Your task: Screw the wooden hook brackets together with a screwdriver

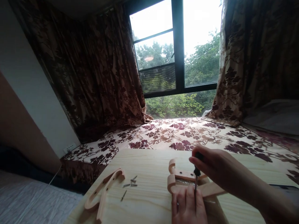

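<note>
My right hand point(205, 160) is wrapped round the black handle of a screwdriver point(197, 170), held upright with its shaft pointing down. Under it, my left hand point(188, 203) presses on a curved wooden piece point(171, 183), its fingers close together beside the shaft. The screwdriver's tip is hidden by the fingers. Just behind lies a second curved wooden piece point(184, 175) with dark holes. Several screws point(133, 180) are scattered on the pale wooden board point(147, 161), left of my hands. Two more curved wooden pieces point(106, 189) lie at the board's left side.
A ledge with a floral cloth point(163, 133) runs behind the board, below a window point(178, 46) between patterned curtains point(100, 68). A dark-edged flat object point(286, 191) is at the right, partly behind my right arm. A pale quilted surface point(35, 196) lies at the lower left.
</note>
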The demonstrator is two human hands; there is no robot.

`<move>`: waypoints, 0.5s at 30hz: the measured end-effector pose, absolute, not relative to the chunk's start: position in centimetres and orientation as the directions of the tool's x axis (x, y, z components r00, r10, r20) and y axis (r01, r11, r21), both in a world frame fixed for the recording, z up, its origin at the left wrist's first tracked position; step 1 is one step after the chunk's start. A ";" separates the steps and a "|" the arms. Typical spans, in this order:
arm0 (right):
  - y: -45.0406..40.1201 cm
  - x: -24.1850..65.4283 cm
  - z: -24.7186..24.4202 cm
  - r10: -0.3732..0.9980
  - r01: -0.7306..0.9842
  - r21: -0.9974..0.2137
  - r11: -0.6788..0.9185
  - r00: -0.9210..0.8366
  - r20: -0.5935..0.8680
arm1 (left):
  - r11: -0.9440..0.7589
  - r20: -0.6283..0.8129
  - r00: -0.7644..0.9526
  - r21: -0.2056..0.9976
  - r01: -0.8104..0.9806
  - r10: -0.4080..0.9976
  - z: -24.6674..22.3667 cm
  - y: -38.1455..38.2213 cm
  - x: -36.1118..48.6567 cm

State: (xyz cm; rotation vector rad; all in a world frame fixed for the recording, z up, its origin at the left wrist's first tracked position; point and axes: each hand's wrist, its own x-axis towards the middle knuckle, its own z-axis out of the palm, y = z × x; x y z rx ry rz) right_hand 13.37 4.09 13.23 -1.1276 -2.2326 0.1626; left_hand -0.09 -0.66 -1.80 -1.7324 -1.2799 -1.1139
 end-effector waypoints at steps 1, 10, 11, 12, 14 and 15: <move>4.0 13.4 13.4 0.762 0.693 -0.360 0.624 -0.439 0.476 | -0.267 0.937 0.104 -0.012 0.964 0.334 -1.7 -0.5 0.1; 2.8 13.0 14.2 0.717 0.627 -0.367 0.687 -0.503 0.482 | -0.349 0.960 0.023 0.079 0.934 0.278 -2.2 0.0 0.7; 2.9 12.9 14.1 0.715 0.632 -0.359 0.687 -0.498 0.491 | -0.349 0.951 0.038 0.075 0.934 0.307 -2.2 -0.2 0.6; 3.0 12.8 14.0 0.716 0.639 -0.355 0.682 -0.487 0.499 | -0.351 0.941 0.055 0.071 0.934 0.335 -2.2 -0.3 0.5; 3.4 12.7 13.8 0.725 0.654 -0.357 0.667 -0.461 0.512 | -0.350 0.931 0.059 0.076 0.934 0.360 -2.2 -0.6 0.4; 3.7 12.7 13.7 0.731 0.658 -0.363 0.659 -0.447 0.516 | -0.349 0.931 0.054 0.082 0.933 0.361 -2.2 -0.6 0.4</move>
